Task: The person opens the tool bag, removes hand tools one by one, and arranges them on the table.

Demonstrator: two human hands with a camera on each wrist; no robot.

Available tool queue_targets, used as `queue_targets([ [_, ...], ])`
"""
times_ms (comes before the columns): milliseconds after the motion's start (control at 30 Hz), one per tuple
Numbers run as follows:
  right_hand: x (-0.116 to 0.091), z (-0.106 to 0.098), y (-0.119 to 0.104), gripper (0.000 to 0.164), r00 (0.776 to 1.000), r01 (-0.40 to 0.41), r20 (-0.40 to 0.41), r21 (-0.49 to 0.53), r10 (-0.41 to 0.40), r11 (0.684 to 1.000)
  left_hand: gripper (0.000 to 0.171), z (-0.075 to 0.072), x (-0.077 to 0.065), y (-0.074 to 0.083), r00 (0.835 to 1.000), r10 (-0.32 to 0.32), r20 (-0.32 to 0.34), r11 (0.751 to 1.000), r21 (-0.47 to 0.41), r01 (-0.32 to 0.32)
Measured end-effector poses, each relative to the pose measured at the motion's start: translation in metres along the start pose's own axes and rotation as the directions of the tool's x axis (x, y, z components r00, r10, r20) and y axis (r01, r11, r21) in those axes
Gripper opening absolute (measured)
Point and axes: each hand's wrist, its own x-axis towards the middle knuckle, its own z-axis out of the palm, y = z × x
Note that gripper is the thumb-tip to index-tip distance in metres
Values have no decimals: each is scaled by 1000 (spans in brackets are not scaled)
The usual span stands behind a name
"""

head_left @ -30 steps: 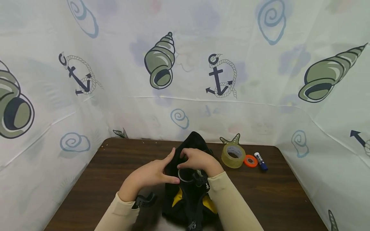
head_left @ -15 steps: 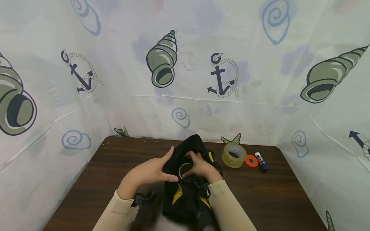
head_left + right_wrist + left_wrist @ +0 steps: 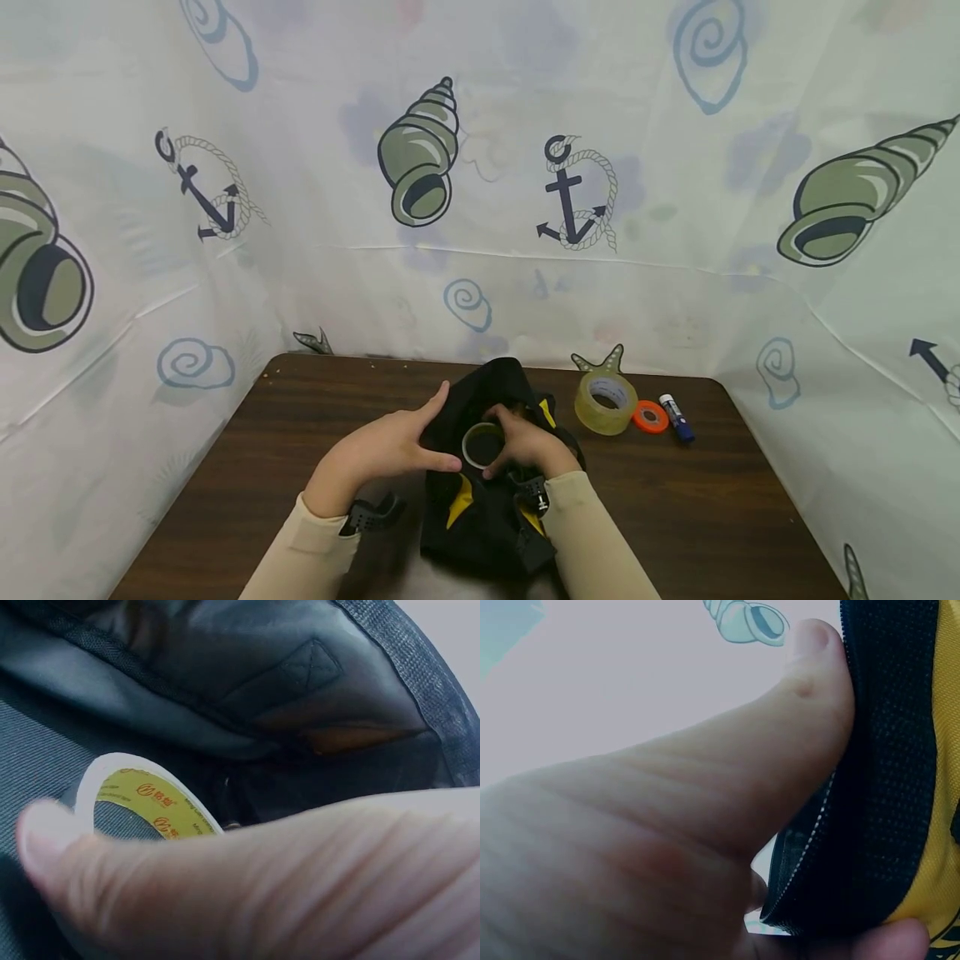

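Note:
A black bag [image 3: 480, 533] with yellow panels lies at the table's front middle, its mouth spread apart. My left hand [image 3: 390, 454] holds the left side of the mouth; in the left wrist view the thumb lies along the zipper edge [image 3: 821, 817] and fingertips show on the yellow cloth [image 3: 946, 787]. Inside the bag my right hand [image 3: 531, 443] grips a tape roll [image 3: 467, 447] by its right side. The right wrist view shows the thumb across the roll's yellow printed core [image 3: 146, 796]; the fingers beneath are hidden.
Right of the bag stand a large clear tape roll [image 3: 592, 422], a small orange tape roll [image 3: 650, 417] and a blue glue stick with a white cap [image 3: 678, 420]. The brown wooden table [image 3: 300, 433] backs onto a white shell-print curtain [image 3: 315, 208].
My right hand has moved slightly down into the bag's mouth, and the tape roll shows more fully. The strap at the bag's front has slid to the right. My left hand has barely moved.

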Motion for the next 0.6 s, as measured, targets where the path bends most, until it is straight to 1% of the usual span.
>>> queue_targets([
  [333, -1, 2, 2, 94, 1000, 9, 17, -14, -9, 1000, 120, 0, 1, 1, 1000, 1, 5, 1000, 0, -1],
  [467, 0, 3, 4, 91, 1000, 20, 0, -5, -20, 1000, 121, 0, 2, 1, 1000, 2, 4, 1000, 8, -2],
  [600, 0, 3, 5, 87, 998, 53, -37, 7, -53, 999, 121, 0, 3, 0, 1000, -1, 5, 1000, 9, 1],
])
